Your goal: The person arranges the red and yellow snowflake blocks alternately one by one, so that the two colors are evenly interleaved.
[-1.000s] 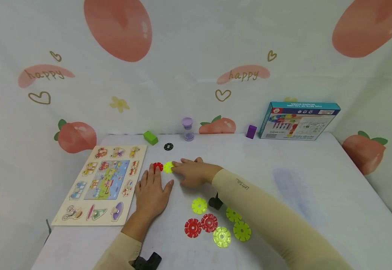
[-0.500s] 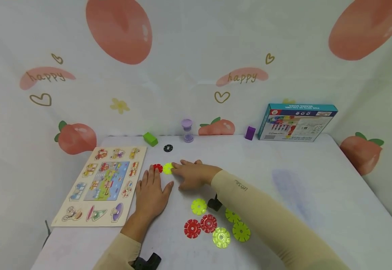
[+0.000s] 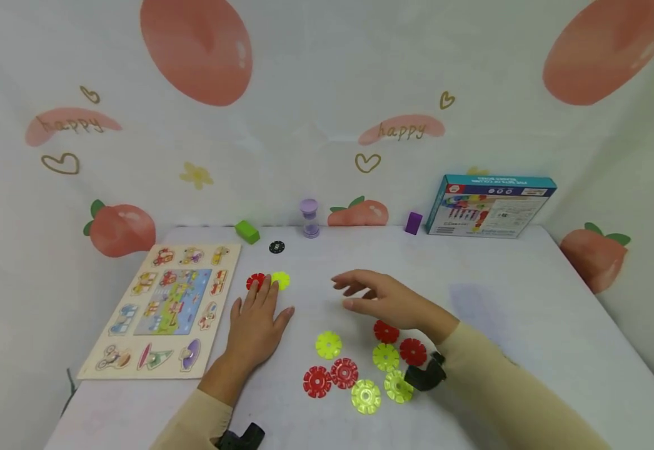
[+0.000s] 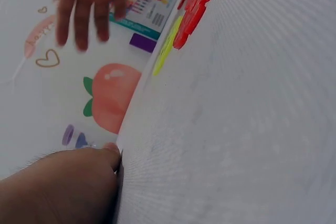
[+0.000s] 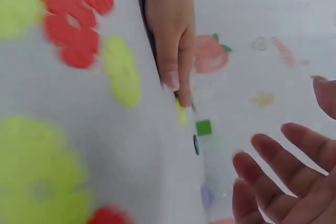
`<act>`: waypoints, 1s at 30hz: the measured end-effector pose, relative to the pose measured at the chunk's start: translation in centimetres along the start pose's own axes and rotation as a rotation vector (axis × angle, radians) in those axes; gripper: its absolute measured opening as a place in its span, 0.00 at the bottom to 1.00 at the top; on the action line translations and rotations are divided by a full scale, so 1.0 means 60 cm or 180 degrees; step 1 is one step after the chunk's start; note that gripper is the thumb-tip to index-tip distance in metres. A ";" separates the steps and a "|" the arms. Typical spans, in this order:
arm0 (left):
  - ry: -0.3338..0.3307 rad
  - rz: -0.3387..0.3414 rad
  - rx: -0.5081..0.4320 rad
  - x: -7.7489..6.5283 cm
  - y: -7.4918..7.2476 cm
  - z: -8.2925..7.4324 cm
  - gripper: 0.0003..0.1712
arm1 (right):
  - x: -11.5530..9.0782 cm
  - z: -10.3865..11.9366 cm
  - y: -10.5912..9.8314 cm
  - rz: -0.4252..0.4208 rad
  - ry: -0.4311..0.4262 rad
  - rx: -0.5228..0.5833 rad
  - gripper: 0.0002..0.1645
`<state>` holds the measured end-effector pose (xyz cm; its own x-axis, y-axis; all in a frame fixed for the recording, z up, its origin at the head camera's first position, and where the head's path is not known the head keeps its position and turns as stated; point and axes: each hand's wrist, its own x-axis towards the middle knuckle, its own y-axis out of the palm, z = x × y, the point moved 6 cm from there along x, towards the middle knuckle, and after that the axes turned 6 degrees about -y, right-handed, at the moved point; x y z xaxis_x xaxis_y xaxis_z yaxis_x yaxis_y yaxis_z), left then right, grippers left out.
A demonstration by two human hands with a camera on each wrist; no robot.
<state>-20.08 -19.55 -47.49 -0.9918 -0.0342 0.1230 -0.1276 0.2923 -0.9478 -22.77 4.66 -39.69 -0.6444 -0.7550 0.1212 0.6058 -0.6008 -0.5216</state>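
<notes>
In the head view, my left hand [image 3: 254, 328] lies flat on the table with its fingers spread. Its fingertips rest on or right beside a red notched disc [image 3: 254, 280] and a yellow notched disc [image 3: 282, 280], which sit side by side and are partly covered. My right hand [image 3: 380, 295] hovers to their right with loosely bent fingers and holds nothing; the right wrist view shows its open fingers [image 5: 273, 171]. Nearer to me lies a loose group of several discs, among them a yellow one [image 3: 328, 345] and a red one [image 3: 317, 381].
A wooden vehicle puzzle board [image 3: 160, 312] lies left of my left hand. Along the back are a green block [image 3: 247, 232], a black chip [image 3: 277, 247], a purple sand timer [image 3: 309, 219], a purple block [image 3: 414, 223] and a standing box [image 3: 490, 206].
My right hand has left the yellow disc and moved right, up off the table. More red discs now show beside its forearm. My left fingers have shifted slightly right, toward the yellow disc.
</notes>
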 end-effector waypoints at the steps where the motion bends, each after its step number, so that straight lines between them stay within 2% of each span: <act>1: 0.0012 0.0025 0.0024 0.000 0.000 0.000 0.43 | -0.019 -0.005 -0.004 -0.0043 0.0048 0.0025 0.25; 4: 0.0025 0.0044 0.0039 0.002 -0.003 -0.001 0.43 | -0.070 -0.036 -0.013 -0.0196 0.0346 -0.0122 0.27; 7: 0.0033 0.0023 0.0032 0.004 -0.008 0.000 0.43 | -0.104 -0.075 -0.019 -0.0320 0.0707 -0.0475 0.30; 9: 0.0026 0.0019 0.0042 0.005 -0.009 0.003 0.43 | -0.115 -0.096 -0.020 -0.0337 0.0880 -0.0677 0.30; 12: 0.0017 0.0035 0.0055 0.004 -0.006 0.006 0.43 | -0.118 -0.113 -0.016 -0.0314 0.0939 -0.0774 0.25; 15: 0.0016 0.0064 0.0062 0.001 0.000 0.009 0.43 | -0.116 -0.119 -0.012 -0.0280 0.1016 -0.0642 0.19; 19: 0.0011 0.0090 0.0041 -0.002 0.003 0.008 0.43 | -0.108 -0.122 -0.013 -0.0274 0.1245 -0.0229 0.11; 21: 0.0007 0.0106 0.0038 -0.003 0.003 0.007 0.44 | -0.097 -0.123 -0.018 -0.0376 0.1364 0.0005 0.07; 24: 0.0006 0.0108 0.0039 -0.003 0.002 0.005 0.44 | -0.066 -0.127 -0.031 -0.0608 0.1410 0.0190 0.07; 27: 0.0006 0.0070 0.0037 -0.003 0.000 0.001 0.43 | -0.031 -0.130 -0.040 -0.0685 0.1374 0.0054 0.07; 30: 0.0030 0.0073 0.0010 -0.002 0.000 -0.005 0.44 | -0.010 -0.128 -0.043 -0.0596 0.1270 -0.0392 0.05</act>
<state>-19.95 -19.28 -47.44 -0.9944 -0.0184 0.1040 -0.1048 0.2899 -0.9513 -27.52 8.70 -44.93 -0.8815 -0.4616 -0.0993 0.4173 -0.6633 -0.6211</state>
